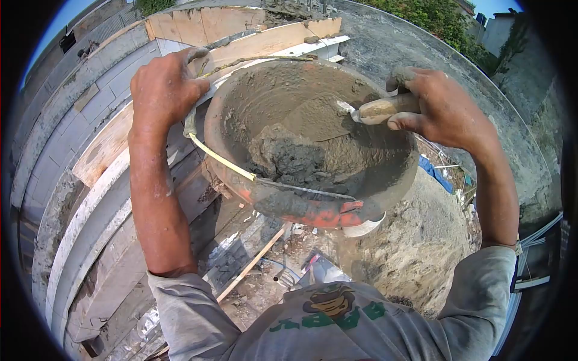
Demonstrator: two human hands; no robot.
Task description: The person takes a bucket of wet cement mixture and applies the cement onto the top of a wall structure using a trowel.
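Note:
A round tub (214, 129) with a mud-coated rim and an orange-red outer side holds wet grey mortar (289, 153). My right hand (442, 102) is wrapped round the wooden handle of a trowel (385, 110) over the tub's right side; the blade lies on the mortar, largely coated with it. At the upper left, my left hand (165, 87) has its fingers curled at a cord or wire beside the rim; its exact hold is partly hidden. A pale yellow strip (223, 157) runs from below that hand down to the tub's front.
Curved boards (241, 51) and a block wall (90, 114) stand left and behind. Rough grey concrete (385, 39) curves round the right. Below are a sand heap (415, 234), a wooden stick (253, 263), rubble and a blue cloth (435, 174).

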